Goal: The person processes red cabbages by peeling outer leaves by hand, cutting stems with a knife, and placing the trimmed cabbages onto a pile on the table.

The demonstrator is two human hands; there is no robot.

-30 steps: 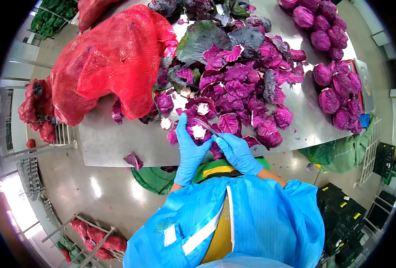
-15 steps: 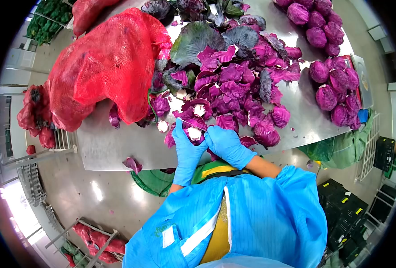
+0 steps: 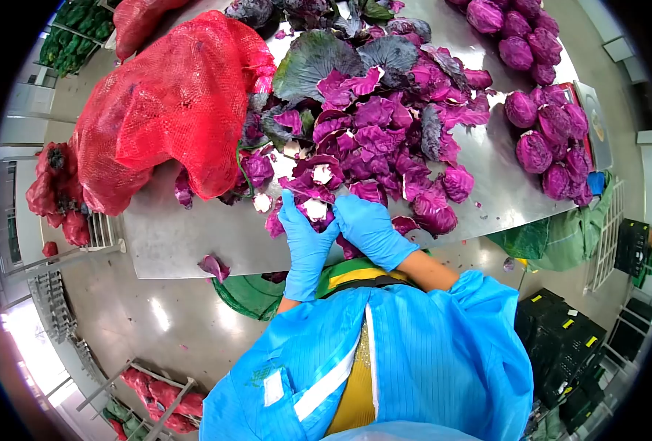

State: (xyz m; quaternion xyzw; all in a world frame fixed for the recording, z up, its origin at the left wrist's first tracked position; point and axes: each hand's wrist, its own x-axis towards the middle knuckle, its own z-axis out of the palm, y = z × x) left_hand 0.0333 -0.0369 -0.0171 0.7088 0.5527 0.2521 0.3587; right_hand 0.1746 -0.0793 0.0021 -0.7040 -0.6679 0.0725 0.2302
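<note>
Near the table's front edge, my left hand (image 3: 305,239) in a blue glove is wrapped round a red cabbage (image 3: 315,210) with its pale cut stem facing up. Close against the cabbage's right side is my right hand (image 3: 373,229), also gloved in blue. Its fingers are curled closed, and what they grip is hidden. Loose purple cabbage leaves (image 3: 377,140) are heaped just beyond both hands. Another pale stem piece (image 3: 321,174) lies just past the held cabbage, and a smaller one (image 3: 263,202) to its left.
A large red mesh sack (image 3: 186,110) rests on the steel table (image 3: 186,253) at left. Trimmed red cabbages (image 3: 535,151) are piled at right, beside a scale (image 3: 595,125). Green netting (image 3: 249,295) hangs below the front edge. Black crates (image 3: 561,342) stand at lower right.
The view has shifted slightly. My hands stay at the cabbage; a purple leaf edge now shows above its cut stem, where a thin pale line ran between the hands before.
</note>
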